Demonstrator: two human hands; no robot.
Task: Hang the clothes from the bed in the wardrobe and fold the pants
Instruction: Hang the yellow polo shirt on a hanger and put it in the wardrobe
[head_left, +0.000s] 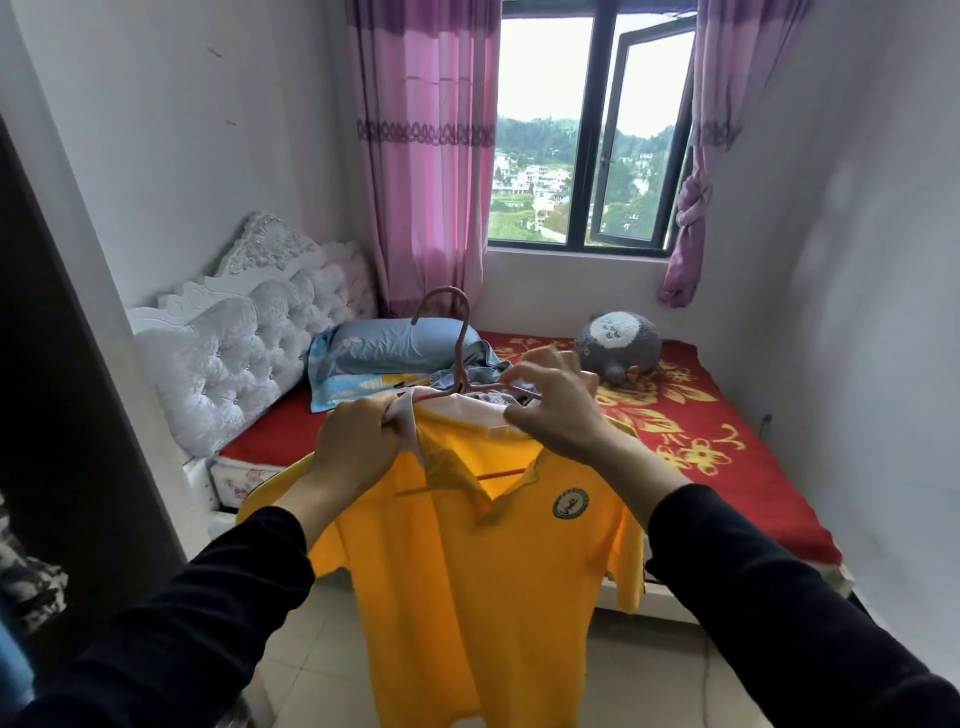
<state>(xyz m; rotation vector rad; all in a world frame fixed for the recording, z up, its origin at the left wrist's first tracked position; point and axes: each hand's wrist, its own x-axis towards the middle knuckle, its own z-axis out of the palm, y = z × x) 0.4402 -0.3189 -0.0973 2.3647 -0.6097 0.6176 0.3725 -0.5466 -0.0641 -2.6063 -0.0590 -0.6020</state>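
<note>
A yellow polo shirt (483, 587) with a round green badge hangs in front of me over the floor, on a pink hanger (457, 332) whose hook stands upright above the collar. My left hand (358, 441) grips the left side of the white collar. My right hand (558, 405) pinches the collar and the hanger's arm on the right side. Behind the hands, a bundle of grey-blue clothes (475, 366) lies on the bed (727, 467), partly hidden by my fingers.
The bed has a red flowered cover, a blue pillow (395, 348), a grey plush toy (621, 338) and a white tufted headboard (244, 338). A dark wardrobe edge (62, 415) rises at the left. Pink curtains frame the window; tiled floor lies below.
</note>
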